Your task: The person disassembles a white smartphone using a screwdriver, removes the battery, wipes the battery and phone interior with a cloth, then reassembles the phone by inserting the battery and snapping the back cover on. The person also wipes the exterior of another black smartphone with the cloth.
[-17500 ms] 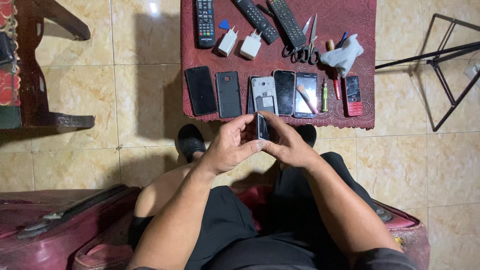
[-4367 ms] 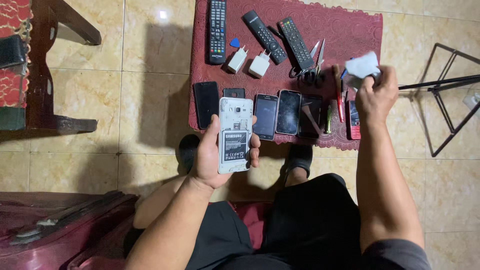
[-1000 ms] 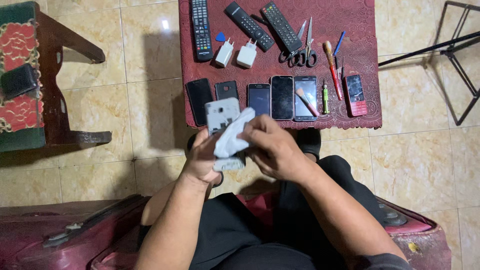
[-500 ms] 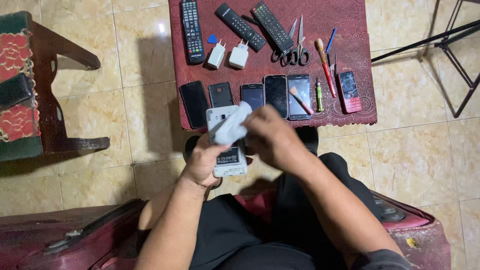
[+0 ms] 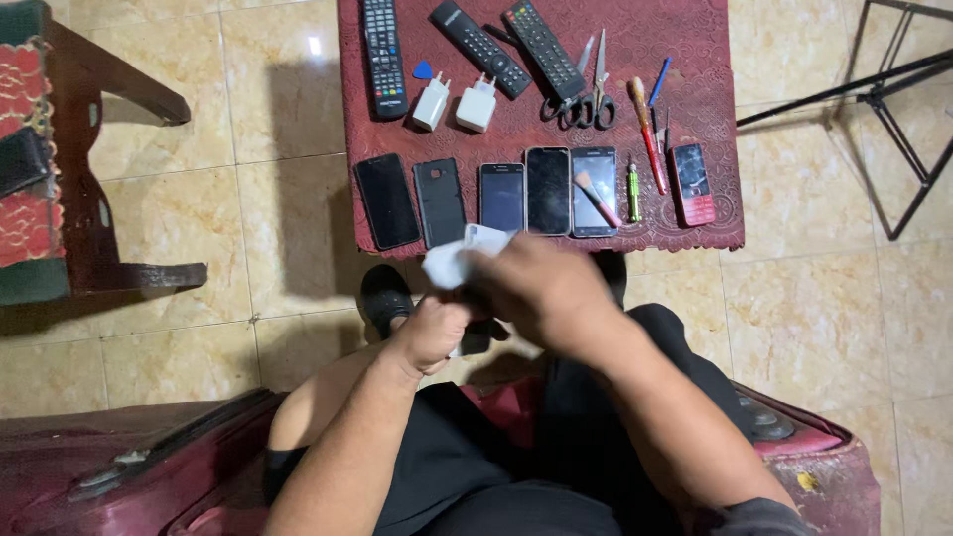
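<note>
Phone (image 5: pixel 475 337) pinched in the left hand (image 5: pixel 432 333) under the right hand (image 5: pixel 541 293) pressing a white cloth (image 5: pixel 459 260); hard rubbing could, I'd judge, knock it floorward.

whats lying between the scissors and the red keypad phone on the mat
In the head view, between the scissors and the red keypad phone lies a screwdriver with a wooden handle and red shaft, with a thin blue tool beside it.

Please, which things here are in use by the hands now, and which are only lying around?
In use:
- left hand holding a phone
- right hand with a white cloth

Lying about:
- three remotes
- two chargers
- scissors
- red phone
</note>
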